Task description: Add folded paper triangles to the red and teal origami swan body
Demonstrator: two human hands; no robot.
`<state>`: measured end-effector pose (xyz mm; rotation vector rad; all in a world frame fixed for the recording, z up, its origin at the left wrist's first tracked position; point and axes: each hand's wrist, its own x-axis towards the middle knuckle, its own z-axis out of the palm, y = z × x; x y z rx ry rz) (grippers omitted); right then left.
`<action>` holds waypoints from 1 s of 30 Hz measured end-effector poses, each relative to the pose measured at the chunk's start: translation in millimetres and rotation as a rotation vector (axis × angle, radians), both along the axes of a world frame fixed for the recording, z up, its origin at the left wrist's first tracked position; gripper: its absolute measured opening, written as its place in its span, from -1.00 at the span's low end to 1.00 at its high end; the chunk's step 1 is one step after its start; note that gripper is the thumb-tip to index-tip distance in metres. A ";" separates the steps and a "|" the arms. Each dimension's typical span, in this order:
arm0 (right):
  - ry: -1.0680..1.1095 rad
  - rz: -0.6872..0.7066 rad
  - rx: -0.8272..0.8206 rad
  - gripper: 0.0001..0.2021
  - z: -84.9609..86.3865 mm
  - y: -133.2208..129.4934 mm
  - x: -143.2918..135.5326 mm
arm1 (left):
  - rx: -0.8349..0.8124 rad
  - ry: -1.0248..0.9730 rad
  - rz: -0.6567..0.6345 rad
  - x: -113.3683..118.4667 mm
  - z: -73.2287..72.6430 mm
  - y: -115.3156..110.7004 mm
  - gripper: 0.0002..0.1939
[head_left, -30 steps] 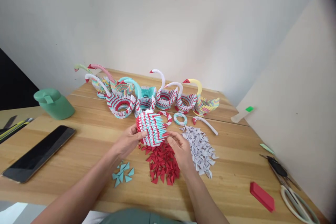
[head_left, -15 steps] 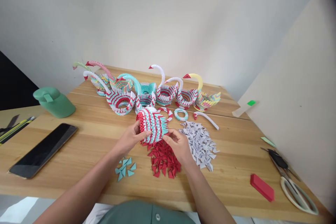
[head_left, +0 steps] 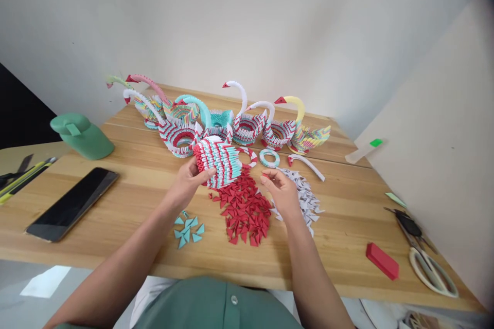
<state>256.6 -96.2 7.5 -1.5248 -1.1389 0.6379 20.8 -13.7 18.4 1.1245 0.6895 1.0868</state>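
Observation:
My left hand (head_left: 188, 181) grips a round folded-paper body (head_left: 219, 162) in red, white and light blue, its thumb across the side. To the right of it, my right hand (head_left: 281, 189) pinches a small red paper piece (head_left: 264, 177), apart from the body. Below lies a heap of red paper triangles (head_left: 247, 213). White triangles (head_left: 306, 195) are spread beyond my right hand and partly hidden by it. Several light blue triangles (head_left: 188, 230) lie nearer the front edge.
Several paper swans (head_left: 180, 136) stand at the back. Two paper rings (head_left: 269, 158) and a loose white neck (head_left: 309, 164) lie before them. A green bottle (head_left: 83, 136) and phone (head_left: 73, 204) are left; scissors (head_left: 432, 270) and a red block (head_left: 382, 261) are right.
My right hand has left the paper body and moved right, now with a red piece in its fingertips. The view has shifted, so the table sits higher in the picture.

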 end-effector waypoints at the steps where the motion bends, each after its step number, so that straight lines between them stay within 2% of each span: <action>1: -0.064 0.002 -0.016 -0.79 1.9 -2.4 3.1 | -0.003 -0.022 0.018 -0.5 -0.5 1.1 -0.55; 6: -0.325 0.140 -0.135 -0.83 7.1 -27.5 6.9 | -0.034 -0.109 0.091 0.2 0.7 4.0 -0.56; 11: -0.424 0.224 -0.233 -0.87 -1.6 -49.8 -0.2 | -0.068 -0.171 0.100 1.1 3.6 4.7 -0.57; 17: -0.421 0.335 -0.245 -0.86 -6.8 -55.6 -6.5 | -0.116 -0.213 0.102 1.7 4.9 4.9 -0.61; 20: -0.454 0.364 -0.177 -0.84 -1.2 -48.6 -1.0 | -0.126 -0.215 0.104 1.8 7.4 4.4 -0.61; 23: -0.596 0.286 -0.138 -0.83 2.7 -31.5 10.2 | -0.140 -0.219 0.100 1.8 10.2 3.3 -0.59; 30: -0.983 0.295 -0.195 -0.79 -4.4 16.5 20.3 | -0.146 -0.223 0.074 2.9 7.5 2.2 -0.58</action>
